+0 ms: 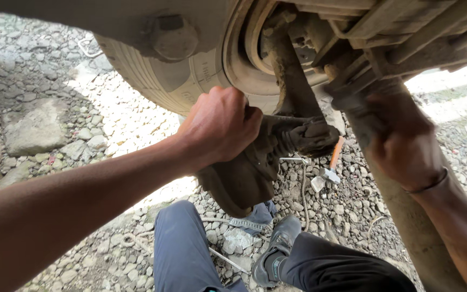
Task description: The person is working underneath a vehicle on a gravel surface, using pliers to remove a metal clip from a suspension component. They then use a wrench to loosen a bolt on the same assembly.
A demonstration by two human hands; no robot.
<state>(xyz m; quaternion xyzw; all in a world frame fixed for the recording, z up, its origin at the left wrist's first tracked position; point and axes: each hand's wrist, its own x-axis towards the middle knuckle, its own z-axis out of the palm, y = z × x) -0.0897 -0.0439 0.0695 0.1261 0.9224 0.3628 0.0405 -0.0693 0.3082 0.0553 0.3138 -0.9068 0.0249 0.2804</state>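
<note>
- Under the vehicle, just beside the tyre point(152, 75), a grimy brake chamber point(244, 173) hangs low at centre, its rubber-booted rod point(304, 135) running rightward toward the axle parts.
- The left hand point(220, 127) is closed in a fist on the chamber's upper end, the arm reaching in from lower left.
- The right hand point(401, 140) is curled around a dirty fitting point(352, 103) up and to the right, near the rod's far end; its grip is partly hidden.
- The left hand is the nearer to the chamber.
</note>
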